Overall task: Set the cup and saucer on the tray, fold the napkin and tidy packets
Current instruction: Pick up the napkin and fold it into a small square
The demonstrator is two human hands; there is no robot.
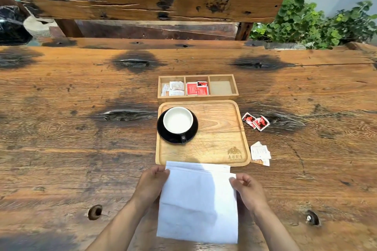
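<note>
My left hand (152, 184) and right hand (247, 189) pinch the far corners of a white napkin (199, 206) on the tabletop (71, 159). Beyond it, a cup (178, 120) sits on its saucer (191, 132) on the tray (222, 128), with loose packets (256, 121) just right.

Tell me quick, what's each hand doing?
Left hand: pinching the napkin's far left corner.
Right hand: pinching its far right corner.
</note>
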